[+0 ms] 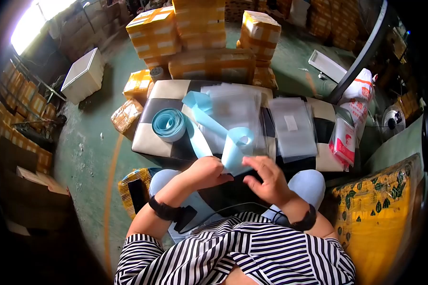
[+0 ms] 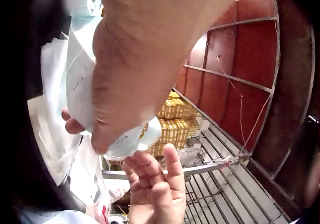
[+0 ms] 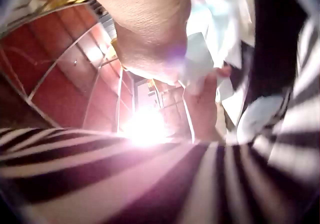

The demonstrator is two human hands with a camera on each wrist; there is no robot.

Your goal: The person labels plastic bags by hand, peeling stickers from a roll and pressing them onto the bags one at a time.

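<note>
Two hands over the near edge of the desk (image 1: 143, 141), head view. My left hand (image 1: 205, 172) grasps the pale blue ribbon (image 1: 202, 142) with fingers curled; a dark band is on each wrist. My right hand (image 1: 268, 183) is released, fingers parted, just beside the upright loop (image 1: 233, 147) of ribbon; contact between them cannot be told. The wound roll (image 1: 169, 124) lies by the left edge of the desk, and its free length runs to my left hand. Another stretch of ribbon crosses the large stack of clear sleeves (image 1: 235, 107), which reaches the far edge. Right of it, a smaller stack (image 1: 295, 130) bears a white label. A red-and-white packet (image 1: 342, 142) is at the near right corner. Taped cartons (image 1: 211, 66) stand beyond the far edge.

Left wrist view: ribbon between my thumb and fingers, small dark print on its surface. My right hand is palm up with fingers spread and slightly bent, fingertips close under the ribbon. Red panels (image 2: 255, 59) and a metal rack (image 2: 215, 184) behind.

Right wrist view: ribbon grasped by my left hand, thumb side visible. Fingers of my right hand are hidden; state cannot be told from here. Striped shirt (image 3: 100, 176) fills the lower part; strong glare beside the hands.
</note>
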